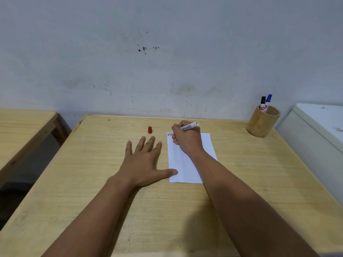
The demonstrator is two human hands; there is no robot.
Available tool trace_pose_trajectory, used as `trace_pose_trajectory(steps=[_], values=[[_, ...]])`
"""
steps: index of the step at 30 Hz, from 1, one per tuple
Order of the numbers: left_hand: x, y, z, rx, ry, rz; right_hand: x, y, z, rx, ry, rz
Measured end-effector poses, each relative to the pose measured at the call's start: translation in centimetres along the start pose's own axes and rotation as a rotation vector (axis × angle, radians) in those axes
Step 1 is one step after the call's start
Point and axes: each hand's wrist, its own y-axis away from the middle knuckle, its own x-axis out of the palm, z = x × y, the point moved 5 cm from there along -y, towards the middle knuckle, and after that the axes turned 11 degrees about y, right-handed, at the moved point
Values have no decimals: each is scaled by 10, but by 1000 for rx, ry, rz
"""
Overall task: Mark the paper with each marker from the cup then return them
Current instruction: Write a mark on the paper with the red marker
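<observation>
A white sheet of paper (182,164) lies on the wooden table (241,173). My right hand (186,140) grips an uncapped white marker (189,126), its tip at the paper's far left corner beside a small blue mark (168,134). The marker's red cap (150,130) stands on the table to the left of the paper. My left hand (146,162) lies flat with fingers spread, its thumb pressing the paper's left edge. A wooden cup (262,121) at the far right holds a black marker (262,103) and a blue marker (268,101), both capped.
A white cabinet (319,130) stands against the table's right side. A second wooden table (22,125) sits to the left across a gap. A stained grey wall runs behind.
</observation>
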Motion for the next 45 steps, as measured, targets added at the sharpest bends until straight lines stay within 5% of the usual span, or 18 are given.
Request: trace_pose_trajectory(steps=[14, 22, 27, 33, 38, 45], values=[[2, 0, 1, -2, -9, -6, 1, 0, 0, -2, 86, 6], [1, 0, 1, -14, -4, -21, -3, -5, 8, 58, -185, 63], [-4, 4, -3, -17, 23, -32, -26, 2, 33, -29, -149, 87], [-51, -19, 12, -43, 268, -666, -73, 19, 49, -107, -74, -7], [-52, -60, 29, -174, 342, -414, -85, 40, 55, -47, -114, 248], [-60, -60, 22, -229, 593, -407, -105, 59, 67, 12, -258, 301]])
